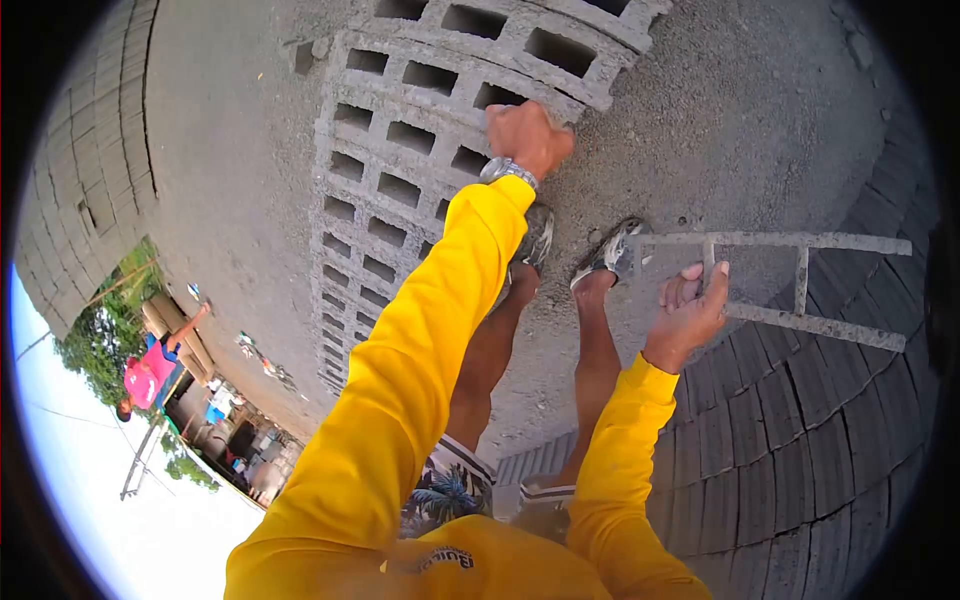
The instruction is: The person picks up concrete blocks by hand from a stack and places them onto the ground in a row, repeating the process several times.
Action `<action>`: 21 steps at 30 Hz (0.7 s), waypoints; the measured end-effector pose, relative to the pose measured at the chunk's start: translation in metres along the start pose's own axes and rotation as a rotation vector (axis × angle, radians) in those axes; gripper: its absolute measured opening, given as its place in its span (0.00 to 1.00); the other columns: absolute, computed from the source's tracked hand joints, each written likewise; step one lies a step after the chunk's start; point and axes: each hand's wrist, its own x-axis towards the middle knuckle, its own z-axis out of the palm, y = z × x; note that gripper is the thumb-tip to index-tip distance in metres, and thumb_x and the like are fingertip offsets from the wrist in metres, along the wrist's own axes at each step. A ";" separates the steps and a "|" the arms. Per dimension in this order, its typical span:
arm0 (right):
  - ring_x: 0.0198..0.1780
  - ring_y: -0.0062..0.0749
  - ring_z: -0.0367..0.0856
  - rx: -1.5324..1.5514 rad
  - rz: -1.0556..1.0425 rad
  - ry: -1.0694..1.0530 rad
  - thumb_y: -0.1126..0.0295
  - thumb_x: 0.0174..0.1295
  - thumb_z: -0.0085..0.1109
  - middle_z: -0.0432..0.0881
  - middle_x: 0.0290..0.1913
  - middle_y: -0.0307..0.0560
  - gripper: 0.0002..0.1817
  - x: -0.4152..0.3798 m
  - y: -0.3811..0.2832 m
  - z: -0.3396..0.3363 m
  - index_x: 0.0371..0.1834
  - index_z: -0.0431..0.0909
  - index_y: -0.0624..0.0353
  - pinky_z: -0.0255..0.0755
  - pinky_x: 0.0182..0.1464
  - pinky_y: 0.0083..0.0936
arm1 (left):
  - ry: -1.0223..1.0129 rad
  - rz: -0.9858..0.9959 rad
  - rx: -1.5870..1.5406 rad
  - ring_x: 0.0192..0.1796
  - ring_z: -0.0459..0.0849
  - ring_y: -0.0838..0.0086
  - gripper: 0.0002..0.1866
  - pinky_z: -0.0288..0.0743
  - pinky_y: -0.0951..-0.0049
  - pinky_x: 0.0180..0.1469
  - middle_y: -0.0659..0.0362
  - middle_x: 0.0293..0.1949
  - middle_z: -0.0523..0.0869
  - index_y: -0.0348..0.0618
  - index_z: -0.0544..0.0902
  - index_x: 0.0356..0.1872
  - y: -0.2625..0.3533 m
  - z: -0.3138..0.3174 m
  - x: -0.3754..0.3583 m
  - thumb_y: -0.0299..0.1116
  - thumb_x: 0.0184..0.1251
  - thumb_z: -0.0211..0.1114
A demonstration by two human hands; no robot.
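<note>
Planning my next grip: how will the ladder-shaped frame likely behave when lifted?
The ladder-shaped frame is probably stiff: its long bars run nearly straight beyond the right hand. It's unlikely to be slippery, given its rough, grey surface. It may tip or swing, since the hand holds it off-centre.

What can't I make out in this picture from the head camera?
All in the head view:
- Left hand: its own back hides the fingertips, so its grip is unclear.
- Hollow blocks: the top edge cuts some off.
- Distant person in pink: too small for detail.
- Clutter beyond: too small and jumbled to identify.
- Shirt lettering: partly lost in blur and folds.
</note>
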 end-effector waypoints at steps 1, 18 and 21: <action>0.16 0.16 0.54 0.042 0.025 0.032 0.53 0.72 0.53 0.60 0.14 0.32 0.23 0.002 0.008 -0.014 0.25 0.73 0.61 0.50 0.22 0.18 | 0.014 -0.012 0.043 0.38 0.87 0.48 0.25 0.75 0.60 0.54 0.39 0.30 0.87 0.33 0.87 0.23 -0.001 -0.001 0.002 0.52 0.43 0.73; 0.20 0.17 0.65 0.111 0.137 0.124 0.51 0.68 0.57 0.71 0.19 0.34 0.24 0.023 0.063 0.011 0.23 0.79 0.61 0.59 0.23 0.19 | -0.115 0.007 0.145 0.40 0.88 0.46 0.35 0.78 0.57 0.52 0.39 0.29 0.87 0.30 0.85 0.23 0.006 -0.003 0.008 0.63 0.48 0.73; 0.21 0.16 0.66 0.107 0.101 0.063 0.51 0.68 0.56 0.73 0.20 0.34 0.24 0.012 0.049 0.011 0.23 0.79 0.61 0.60 0.24 0.20 | -0.282 0.091 0.159 0.39 0.89 0.53 0.37 0.79 0.62 0.48 0.43 0.29 0.88 0.33 0.85 0.23 -0.002 -0.021 0.014 0.67 0.56 0.68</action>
